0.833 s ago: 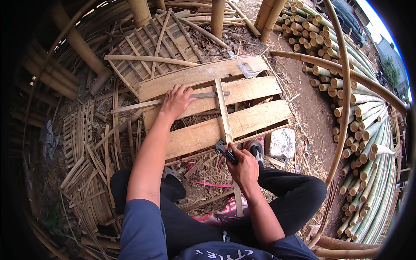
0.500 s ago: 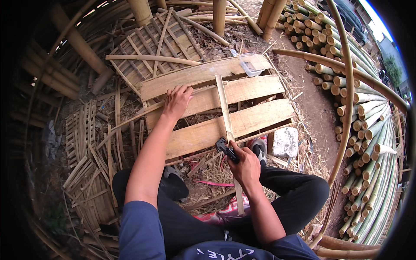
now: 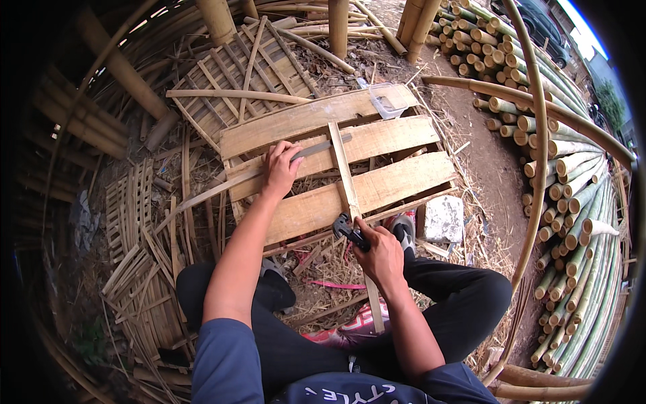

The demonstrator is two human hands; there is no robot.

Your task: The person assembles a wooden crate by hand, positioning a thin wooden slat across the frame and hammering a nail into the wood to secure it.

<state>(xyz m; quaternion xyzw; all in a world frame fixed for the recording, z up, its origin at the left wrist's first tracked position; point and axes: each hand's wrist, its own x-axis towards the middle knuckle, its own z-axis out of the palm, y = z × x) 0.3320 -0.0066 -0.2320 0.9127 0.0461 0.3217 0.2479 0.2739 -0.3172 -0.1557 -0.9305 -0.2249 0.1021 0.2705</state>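
Observation:
My left hand (image 3: 280, 170) is closed on a long thin bamboo strip (image 3: 229, 183) that slants over the wooden slatted top. Its greyish end section (image 3: 315, 149) reaches to another bamboo strip (image 3: 345, 172), which runs lengthwise toward me across the slats. My right hand (image 3: 381, 254) grips a black hand tool (image 3: 350, 232) beside this second strip, near the front edge of the slats. The tool's exact kind is hard to make out, as my fingers cover part of it. Beneath both hands lie the pale wooden boards (image 3: 404, 176), with gaps between them.
A clear plastic tub (image 3: 389, 102) sits on the far board. Cut bamboo poles (image 3: 572, 182) are stacked at the right, behind a curved bamboo pole (image 3: 540, 135). A white block (image 3: 443, 219) stands right of the boards. Loose strips (image 3: 138, 269) and a slatted panel (image 3: 252, 67) lie at left and behind.
My left hand has shifted slightly right and nearer to me. The strip in it now shows a greyish face toward its far end. My right hand and the tool have barely moved.

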